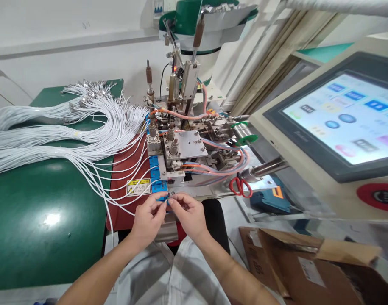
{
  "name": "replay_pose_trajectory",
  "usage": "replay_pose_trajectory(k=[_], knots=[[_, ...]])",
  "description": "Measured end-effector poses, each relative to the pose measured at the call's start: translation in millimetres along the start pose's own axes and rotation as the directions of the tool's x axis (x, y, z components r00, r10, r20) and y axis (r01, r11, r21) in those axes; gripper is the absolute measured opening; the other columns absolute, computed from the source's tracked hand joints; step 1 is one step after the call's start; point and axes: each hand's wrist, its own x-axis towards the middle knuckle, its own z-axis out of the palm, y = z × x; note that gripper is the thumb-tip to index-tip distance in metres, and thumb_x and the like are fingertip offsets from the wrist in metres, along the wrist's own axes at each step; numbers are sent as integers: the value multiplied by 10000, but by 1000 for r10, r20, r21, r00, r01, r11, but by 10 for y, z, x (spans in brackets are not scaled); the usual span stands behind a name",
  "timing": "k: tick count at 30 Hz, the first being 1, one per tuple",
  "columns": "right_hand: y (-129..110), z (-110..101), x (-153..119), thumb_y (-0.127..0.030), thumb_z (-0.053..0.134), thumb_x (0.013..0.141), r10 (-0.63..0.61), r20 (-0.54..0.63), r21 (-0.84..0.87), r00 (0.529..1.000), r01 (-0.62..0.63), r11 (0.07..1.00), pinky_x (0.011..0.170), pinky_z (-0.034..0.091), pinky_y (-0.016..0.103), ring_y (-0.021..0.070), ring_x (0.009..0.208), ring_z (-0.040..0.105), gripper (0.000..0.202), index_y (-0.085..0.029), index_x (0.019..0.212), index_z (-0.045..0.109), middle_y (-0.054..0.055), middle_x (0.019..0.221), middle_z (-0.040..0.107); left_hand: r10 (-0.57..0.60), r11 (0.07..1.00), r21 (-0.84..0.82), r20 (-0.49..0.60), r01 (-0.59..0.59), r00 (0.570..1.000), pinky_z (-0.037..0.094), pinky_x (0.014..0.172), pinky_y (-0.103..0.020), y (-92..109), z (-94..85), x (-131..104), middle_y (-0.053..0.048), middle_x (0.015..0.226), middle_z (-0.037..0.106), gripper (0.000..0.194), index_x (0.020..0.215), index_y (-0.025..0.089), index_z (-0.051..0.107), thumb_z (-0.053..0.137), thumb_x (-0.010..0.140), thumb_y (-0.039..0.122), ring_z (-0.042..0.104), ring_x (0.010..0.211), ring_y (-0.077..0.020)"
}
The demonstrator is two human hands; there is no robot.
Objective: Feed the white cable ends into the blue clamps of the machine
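My left hand (147, 221) and my right hand (190, 215) meet at the near end of a row of blue cable holders (154, 175) on the machine's edge. Both are closed in a pinch, with fingertips almost touching. A thin white cable (125, 209) runs from the left into my left hand. Its end lies between the fingertips, too small to make out. Whatever my right fingers pinch is hidden. Other white cables lead into the holders farther up, from a large bundle (85, 142) on the left.
The metal machine (189, 144) with air hoses stands just ahead. Red-handled scissors (241, 186) and a wire spool (243, 133) are at its right. A touchscreen (346, 114) juts in at right, above a cardboard box (302, 267). A green table (47, 220) is at left.
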Motion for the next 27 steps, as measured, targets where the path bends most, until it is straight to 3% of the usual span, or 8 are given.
replay_pose_trajectory(k=[4,7,10,12,14,19,22,27], knots=[[35,34,-17,-272,586,723,-14,10,8,1000,14,1000,568,463,262,131,571,552,130,-164,654,600,9,635,578,-1,1000,13,-25,2,1000,391,477,-177,-6,2,-8,41,557,553,230,1006,153,519,465,819,275,471,438,-76],[71,28,-37,-250,550,760,-164,-27,-130,986,159,979,592,465,284,147,606,559,135,-176,654,592,21,643,585,-5,1000,0,-40,5,999,394,472,-178,-29,15,-11,38,584,575,227,1008,163,501,470,818,284,474,433,-76],[80,-16,-34,-207,554,745,-468,-11,-434,884,418,798,666,444,335,179,691,550,91,-194,682,617,52,706,607,-5,1000,9,-31,5,1000,402,470,-180,-26,19,-12,23,640,610,249,1037,168,489,464,822,290,484,441,-78],[73,-56,-9,-192,552,736,-572,40,-526,819,504,685,691,434,350,188,715,541,77,-200,705,623,63,733,610,12,998,69,-25,-10,1000,419,500,-188,-11,-8,-7,13,676,633,274,1074,177,483,466,824,288,526,492,-94],[71,-89,34,-184,528,748,-553,42,-509,832,494,705,677,438,331,175,696,536,94,-200,690,601,52,711,596,54,981,185,-4,-52,999,442,564,-206,1,-69,9,3,715,656,265,1069,194,508,482,818,277,578,593,-121],[171,-120,159,-205,484,760,-266,33,-423,963,254,870,567,423,249,138,617,520,147,-190,625,541,9,652,546,203,846,472,147,-249,968,451,779,-293,-36,-292,96,-27,917,659,224,948,238,640,453,831,200,595,847,-175],[256,-118,200,-221,472,753,-183,69,-455,981,194,869,569,420,247,138,611,519,143,-188,631,539,5,649,543,249,796,526,165,-299,954,459,785,-306,-89,-371,152,-41,899,640,284,966,238,657,432,827,131,590,849,-177],[285,-129,220,-236,464,744,-171,98,-509,981,196,838,587,429,255,152,652,535,137,-193,642,545,14,672,564,282,788,525,157,-321,947,476,766,-308,-156,-378,210,-43,883,635,303,944,226,669,434,815,85,592,811,-164]])
